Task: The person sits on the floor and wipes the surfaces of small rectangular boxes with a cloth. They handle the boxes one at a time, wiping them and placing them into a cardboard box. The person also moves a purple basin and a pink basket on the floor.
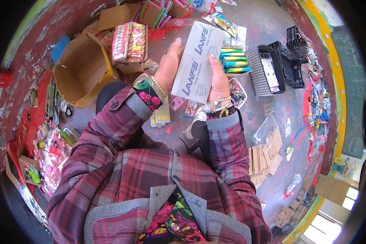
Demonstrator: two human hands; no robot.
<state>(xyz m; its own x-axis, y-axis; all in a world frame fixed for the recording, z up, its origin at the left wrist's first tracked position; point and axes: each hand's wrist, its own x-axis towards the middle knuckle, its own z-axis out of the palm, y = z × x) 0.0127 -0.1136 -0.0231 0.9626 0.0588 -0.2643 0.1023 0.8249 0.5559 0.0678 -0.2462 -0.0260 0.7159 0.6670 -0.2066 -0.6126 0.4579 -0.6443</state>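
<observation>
A long grey-white Lanfei cardboard box [198, 62] is tilted in front of me, with dark printing on its face. My right hand [218, 79] grips its right side, the thumb lying on the printed face. Along the left edge of the box is my left hand [167, 67], its thumb raised off the face. The box may hide its other fingers, so its hold is unclear. Below the hands, a clear plastic case [161, 116] with yellow-marked items lies on the floor beside a pink packet [177, 103] and a small picture packet [190, 109].
At left stand an open cardboard carton [82, 70] and a box of colourful wrapped packs [129, 44]. Green-and-blue packets [234, 59], a white tub [243, 94], a checked bin [263, 71] and black crates [288, 65] are to the right. Flattened cardboard [263, 155] lies nearer me.
</observation>
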